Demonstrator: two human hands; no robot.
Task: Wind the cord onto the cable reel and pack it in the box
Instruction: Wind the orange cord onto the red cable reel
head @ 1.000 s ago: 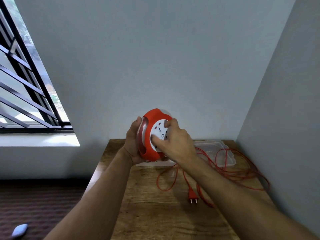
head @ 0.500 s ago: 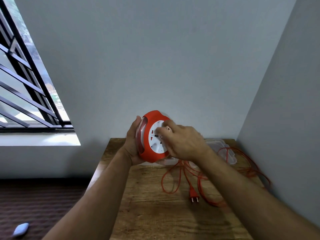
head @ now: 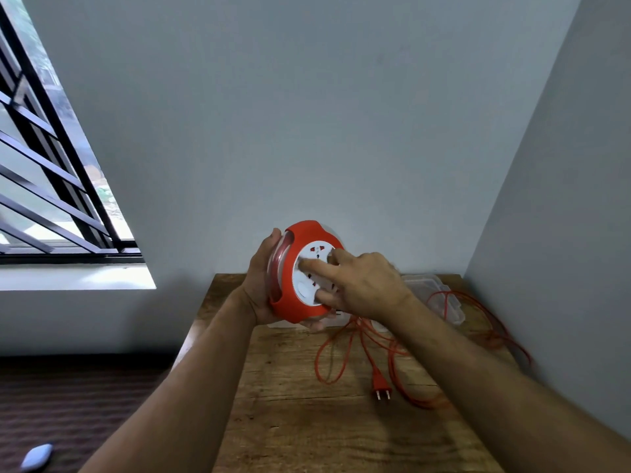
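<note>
Head view, looking down over both my forearms at a wooden table (head: pixel 300 418) set in a grey-walled corner. My left hand (head: pixel 263 285) holds the reel (head: pixel 300 271) from behind and below, raised above the table's far edge; the thumb lies along the reel's upper left rim, and fingertips curl round the underside, just showing beneath the red housing. The reel stands on edge, its white socket face turned toward me and slightly rightward, framed by the red housing, with a clear flange on the left side. My right hand (head: pixel 365 285) lies on the socket face with fingers spread: the forefinger stretches leftward across the white disc, another fingertip presses near its lower edge, and the remaining fingers are partly blurred. Whether any fingertip sits in a recess, I cannot tell.

The cord (head: pixel 396 349) is orange and lies loose on the table to the right of the reel, in several tangled loops that reach toward the right wall. Its plug (head: pixel 379 384) rests flat on the wood, prongs pointing toward me. The box (head: pixel 440 295), clear plastic, sits at the table's far right corner behind my right wrist, with one loop of cord lying over it.

A barred window (head: pixel 51 172) fills the upper left. A pale blue object (head: pixel 36 457) lies on the dark floor, lower left.
</note>
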